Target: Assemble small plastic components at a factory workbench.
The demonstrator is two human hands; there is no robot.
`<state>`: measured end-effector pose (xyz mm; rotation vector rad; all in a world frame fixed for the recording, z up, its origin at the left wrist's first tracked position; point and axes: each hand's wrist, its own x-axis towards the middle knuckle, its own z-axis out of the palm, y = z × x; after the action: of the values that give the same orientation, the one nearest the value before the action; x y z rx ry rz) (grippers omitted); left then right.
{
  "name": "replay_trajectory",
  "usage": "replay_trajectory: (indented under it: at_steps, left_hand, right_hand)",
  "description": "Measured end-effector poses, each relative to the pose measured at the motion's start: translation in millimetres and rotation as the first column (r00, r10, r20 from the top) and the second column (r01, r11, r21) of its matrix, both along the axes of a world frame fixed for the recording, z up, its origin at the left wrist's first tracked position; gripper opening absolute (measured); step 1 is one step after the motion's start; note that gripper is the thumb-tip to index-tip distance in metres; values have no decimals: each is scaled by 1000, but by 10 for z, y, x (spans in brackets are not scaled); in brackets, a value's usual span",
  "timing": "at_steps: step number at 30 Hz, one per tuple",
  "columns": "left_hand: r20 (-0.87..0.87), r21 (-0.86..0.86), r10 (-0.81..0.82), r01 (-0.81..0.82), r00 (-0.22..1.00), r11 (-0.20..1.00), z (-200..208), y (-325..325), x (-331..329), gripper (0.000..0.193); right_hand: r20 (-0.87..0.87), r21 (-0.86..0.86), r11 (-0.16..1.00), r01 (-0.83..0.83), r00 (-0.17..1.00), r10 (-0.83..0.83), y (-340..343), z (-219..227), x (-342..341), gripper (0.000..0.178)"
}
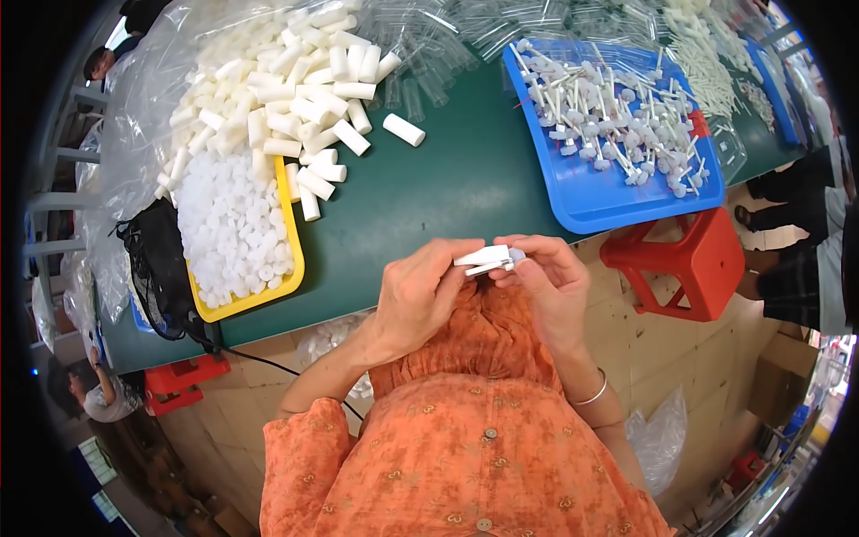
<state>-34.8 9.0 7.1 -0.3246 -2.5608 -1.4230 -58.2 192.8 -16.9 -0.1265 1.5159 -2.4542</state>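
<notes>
In front of my waist, at the table's near edge, my left hand point(412, 294) pinches a white foam cylinder point(483, 257). My right hand point(557, 285) is closed on a translucent plastic cap point(514, 256), from which a thin white stick point(486, 268) points left under the cylinder. The two pieces lie close together; whether they are joined I cannot tell. Left of my hands, a yellow tray point(296, 237) holds many small white plastic caps point(234, 228). To the right, a blue tray point(586, 217) carries many caps with sticks point(617, 116).
A heap of foam cylinders point(295, 94) covers the green table point(394, 210) at the back left, with one loose cylinder point(403, 130) apart. Clear tubes point(431, 67) lie behind. A black bag point(159, 255) sits left, a red stool point(693, 268) right. Other people are nearby.
</notes>
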Motion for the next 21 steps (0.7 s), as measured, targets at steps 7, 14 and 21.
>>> replay_trajectory:
  at_steps: [7, 14, 21]
  left_hand:
    - [-29, -58, -53, 51, 998, 997, -1, 0, 4, 29]
    - [136, 176, -74, 49, 988, 983, 61, 142, 25, 34]
    - [309, 422, -118, -25, 944, 906, -65, 132, 46, 26]
  right_hand:
    - [38, 27, 1000, -15, 999, 14, 44, 12, -8, 11]
    - [40, -43, 999, 7, 999, -6, -30, -108, 21, 11]
    - [-141, 69, 992, 103, 986, -93, -154, -128, 101, 19]
